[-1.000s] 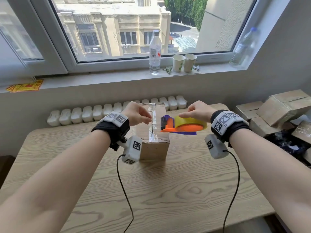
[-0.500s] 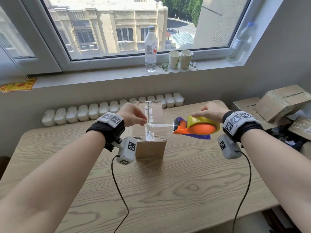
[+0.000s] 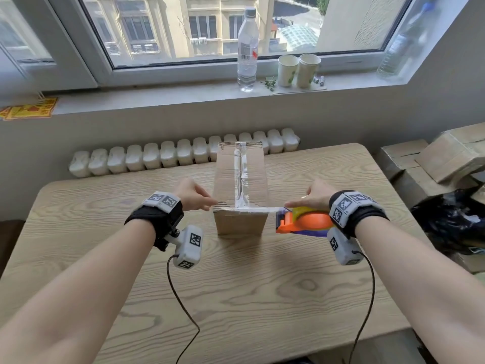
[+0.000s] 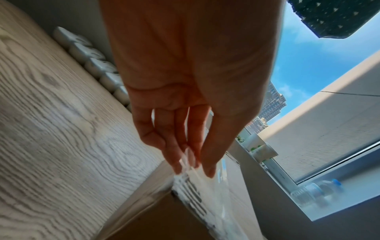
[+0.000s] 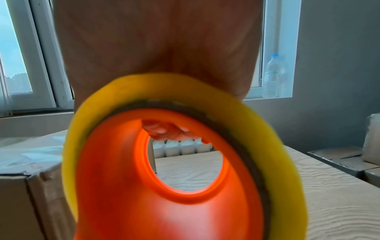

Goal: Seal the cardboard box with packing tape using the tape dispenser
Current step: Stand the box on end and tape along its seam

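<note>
— Left hand (image 3: 193,194)?
— Fingers (image 4: 174,155) pinching the free end of one clear tape strip (image 3: 249,209), at the near left corner of the cardboard box (image 3: 240,179).

— Right hand (image 3: 319,195)?
— Wrapped over one tape dispenser (image 3: 301,223), orange body, yellow roll; fingertips curled round the far side, seen through the core hole from the right wrist. Held just right of the box's near right corner, off the tabletop (image 3: 236,298).

— Between the two sets of fingers?
— The strip stretched taut across the box's near top edge. One box only, standing on the tabletop between both hands. A second strip (image 3: 240,174) already running lengthwise down the top's middle, away from the fingers.

— Farther out?
— Beyond the box, one row of white radiator segments (image 3: 183,153) at the tabletop's far edge. On the windowsill (image 3: 157,101) above: one bottle (image 3: 246,48), two paper cups (image 3: 299,69), another bottle (image 3: 404,46) at the far right. Right of the dispenser hand, several stacked cartons (image 3: 446,156), exact count unclear, and a black bag (image 3: 451,222).
</note>
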A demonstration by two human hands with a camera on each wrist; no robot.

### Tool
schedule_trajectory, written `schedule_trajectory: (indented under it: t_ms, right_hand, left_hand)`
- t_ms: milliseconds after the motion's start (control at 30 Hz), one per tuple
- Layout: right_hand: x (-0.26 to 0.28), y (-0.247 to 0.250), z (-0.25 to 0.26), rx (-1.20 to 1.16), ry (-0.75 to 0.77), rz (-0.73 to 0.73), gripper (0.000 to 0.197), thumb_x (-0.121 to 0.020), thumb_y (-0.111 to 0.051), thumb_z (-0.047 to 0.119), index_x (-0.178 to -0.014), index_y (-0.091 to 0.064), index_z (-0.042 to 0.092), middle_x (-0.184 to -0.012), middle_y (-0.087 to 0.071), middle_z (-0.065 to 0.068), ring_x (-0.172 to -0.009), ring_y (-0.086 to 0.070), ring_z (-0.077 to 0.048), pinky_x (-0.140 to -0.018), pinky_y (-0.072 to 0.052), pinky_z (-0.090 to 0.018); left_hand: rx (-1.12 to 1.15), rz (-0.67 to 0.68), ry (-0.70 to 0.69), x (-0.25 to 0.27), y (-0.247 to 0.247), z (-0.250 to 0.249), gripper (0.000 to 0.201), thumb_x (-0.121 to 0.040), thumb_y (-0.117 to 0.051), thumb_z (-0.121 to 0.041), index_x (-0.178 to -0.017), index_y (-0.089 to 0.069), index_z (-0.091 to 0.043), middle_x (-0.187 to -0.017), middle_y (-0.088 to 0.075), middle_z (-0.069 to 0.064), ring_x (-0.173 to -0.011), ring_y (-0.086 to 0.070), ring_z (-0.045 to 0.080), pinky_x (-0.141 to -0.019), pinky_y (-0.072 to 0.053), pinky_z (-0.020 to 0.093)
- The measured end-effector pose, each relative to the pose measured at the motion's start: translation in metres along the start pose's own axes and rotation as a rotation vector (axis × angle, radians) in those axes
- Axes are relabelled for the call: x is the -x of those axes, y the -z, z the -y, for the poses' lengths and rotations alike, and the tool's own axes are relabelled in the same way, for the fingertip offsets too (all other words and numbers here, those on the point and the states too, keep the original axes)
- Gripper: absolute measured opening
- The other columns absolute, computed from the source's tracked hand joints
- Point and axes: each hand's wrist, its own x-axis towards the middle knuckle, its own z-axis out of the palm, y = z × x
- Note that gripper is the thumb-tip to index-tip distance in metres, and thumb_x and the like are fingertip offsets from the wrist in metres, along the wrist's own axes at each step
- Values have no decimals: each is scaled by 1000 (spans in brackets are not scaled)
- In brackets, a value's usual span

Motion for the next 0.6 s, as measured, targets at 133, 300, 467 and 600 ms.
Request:
schedule_trajectory:
  t_ms: [133, 300, 467, 600]
  right_hand:
    - [-2, -4, 5, 13, -42, 38, 61, -55, -72, 69, -50, -39, 18, -51, -36, -1, -49, -36, -19, -53, -26, -31]
    - [-10, -10, 3, -7, -25, 41, 65, -58, -73, 67, -47, -31, 19, -48, -31, 1, -47, -30, -18, -51, -22, -31]
    - [-13, -13, 2, 19, -36, 59, 65, -60, -70, 69, -47, -32, 18, -51, -34, 0, -50, -33, -19, -51, -23, -31]
    - [-13, -15, 3, 26, -38, 58, 64, -61, -68, 70, -49, -35, 17, -53, -38, -1, -52, -37, -20, -49, -24, -30]
  left_hand:
    - [-31, -32, 7, -5, -3, 7, 17, -72, -77, -30, -69, -72, -14, -66, -70, 2, -65, -64, 8, -57, -46, 21]
    - [-39, -29, 16, -10, -4, 12, 17, -73, -77, -30, -68, -72, -14, -63, -69, 0, -64, -63, 8, -54, -42, 19]
    - [-78, -31, 40, -13, -8, 14, 27, -72, -76, -38, -66, -71, -13, -62, -67, 0, -58, -57, 7, -51, -38, 19]
    - [-192, -49, 67, -17, -17, 14, 39, -69, -76, -46, -66, -72, -7, -62, -67, 3, -53, -52, 10, -48, -38, 23]
